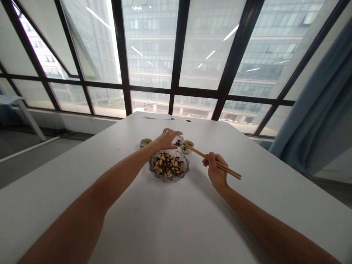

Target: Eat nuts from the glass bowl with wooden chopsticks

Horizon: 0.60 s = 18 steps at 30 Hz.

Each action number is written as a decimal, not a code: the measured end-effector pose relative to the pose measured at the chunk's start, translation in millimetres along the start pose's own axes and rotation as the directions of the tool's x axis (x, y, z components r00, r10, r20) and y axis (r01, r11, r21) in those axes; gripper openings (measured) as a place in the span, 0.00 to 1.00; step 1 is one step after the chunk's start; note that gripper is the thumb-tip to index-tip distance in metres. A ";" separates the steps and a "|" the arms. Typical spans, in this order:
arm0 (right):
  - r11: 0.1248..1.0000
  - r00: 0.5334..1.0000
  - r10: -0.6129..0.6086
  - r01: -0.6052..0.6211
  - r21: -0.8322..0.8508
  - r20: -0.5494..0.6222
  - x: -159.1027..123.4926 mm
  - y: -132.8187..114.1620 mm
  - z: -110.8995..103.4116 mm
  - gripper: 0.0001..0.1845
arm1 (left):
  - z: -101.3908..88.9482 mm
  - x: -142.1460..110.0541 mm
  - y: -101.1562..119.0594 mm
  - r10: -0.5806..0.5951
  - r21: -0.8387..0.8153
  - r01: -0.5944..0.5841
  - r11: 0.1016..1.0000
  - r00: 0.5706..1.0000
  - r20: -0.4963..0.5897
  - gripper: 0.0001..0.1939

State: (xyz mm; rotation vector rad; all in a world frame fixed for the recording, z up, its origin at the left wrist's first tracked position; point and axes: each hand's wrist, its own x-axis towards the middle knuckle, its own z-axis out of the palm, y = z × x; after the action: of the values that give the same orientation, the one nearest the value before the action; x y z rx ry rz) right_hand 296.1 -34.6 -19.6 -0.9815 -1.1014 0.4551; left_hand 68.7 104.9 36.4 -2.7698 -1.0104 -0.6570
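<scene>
My left hand (167,139) grips a small white cup (181,138), tilted so its inside faces me, with several dark pieces showing in it. In my right hand (217,168) is a pair of wooden chopsticks (229,171), their tips close to the mouth of that cup; whether they touch it I cannot tell. Below my left hand stands a scalloped clear glass bowl (169,179), filled with peanuts and dark seeds. A pale green cup with dark lettering (187,147) is just behind the bowl on the right. Another pale green cup (145,142) stands on the left, partly behind my left wrist.
Everything stands on a long white table (132,220). Sheets of paper (152,116) and a small brown round thing (188,121) lie at its far end. Large dark-framed windows rise beyond. A blue curtain (316,110) hangs at the right; another white table (11,99) is far left.
</scene>
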 end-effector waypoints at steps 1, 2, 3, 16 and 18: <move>1.000 1.000 -0.011 0.011 -0.011 -0.003 0.3 0.0 0.0 0.27 | -1.8 -0.8 2.7 0.016 -0.005 -0.016 1.000 1.000 0.000 0.36; 0.999 1.000 -0.024 0.024 -0.025 -0.003 0.6 0.5 0.2 0.27 | -3.1 -1.3 5.2 0.027 -0.008 -0.027 1.000 1.000 0.001 0.36; 0.999 0.999 -0.038 0.038 -0.040 0.000 1.0 1.7 0.5 0.26 | -4.1 -1.5 7.3 0.031 -0.010 -0.031 0.999 1.000 0.001 0.36; 0.990 0.985 -0.097 0.110 -0.091 0.139 -4.3 -0.1 5.4 0.29 | 7.9 1.6 -0.9 -0.204 -0.009 0.205 0.979 0.978 0.033 0.33; 0.994 0.984 -0.087 0.096 -0.058 0.155 -5.9 -9.3 4.9 0.32 | 10.9 1.9 -5.3 -0.282 -0.002 0.282 0.959 0.957 0.063 0.33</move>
State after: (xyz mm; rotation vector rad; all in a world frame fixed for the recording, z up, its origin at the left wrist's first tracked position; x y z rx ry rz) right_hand 287.9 -41.6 -14.4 -0.9603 -1.3002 0.4269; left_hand 70.5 112.9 27.2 -2.6949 -1.4373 -0.6126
